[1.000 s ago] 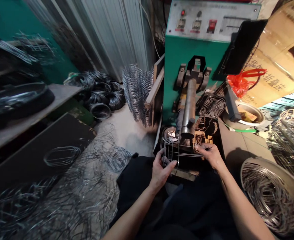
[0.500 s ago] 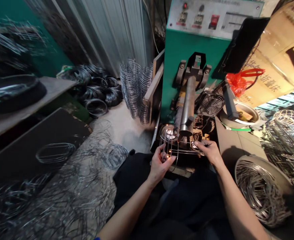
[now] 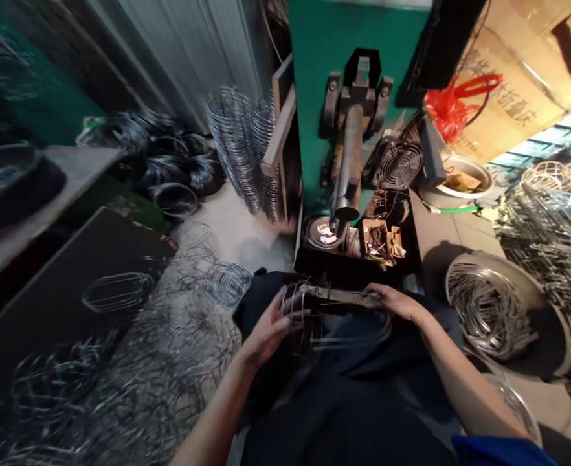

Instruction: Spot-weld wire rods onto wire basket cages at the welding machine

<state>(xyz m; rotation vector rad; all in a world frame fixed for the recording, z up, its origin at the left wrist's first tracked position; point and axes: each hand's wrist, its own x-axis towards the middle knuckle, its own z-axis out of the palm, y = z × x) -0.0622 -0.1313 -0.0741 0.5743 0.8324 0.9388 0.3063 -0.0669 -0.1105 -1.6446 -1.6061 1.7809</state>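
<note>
At the far left of the frame a shelf (image 3: 79, 169) carries dark stacked rings (image 3: 8, 181), blurred. Below it a dark board (image 3: 62, 310) leans across the lower left with one wire hoop (image 3: 118, 292) lying on it, and loose wire scrap (image 3: 134, 388) litters the floor along the bottom left. Further up, left of centre, black wire coils (image 3: 169, 165) are heaped against the corrugated wall, and just to their right a row of upright wire rings (image 3: 241, 145) stands beside a wooden plank (image 3: 278, 133).

At lower centre the left hand (image 3: 266, 330) has its fingers (image 3: 292, 314) partly spread and curled around the left end of a wire frame (image 3: 336, 317). The frame lies roughly level over the person's dark-clothed lap, just in front of the machine's black tray (image 3: 358, 265), and is smeared by motion. The right hand (image 3: 395, 301) grips the frame's right end with its fingers bent over the wires.

Above the hands stands the green machine (image 3: 314, 77), its dark cylinder arm (image 3: 349, 162) pointing down toward the tray. Right of it sit a small fan guard (image 3: 398, 165), a red plastic bag (image 3: 448, 103) and a white bowl (image 3: 480, 178). At the lower right a round basin (image 3: 533, 298) holds bent wire pieces (image 3: 489, 310), with finished wire cages (image 3: 552, 213) piled along the right edge.
</note>
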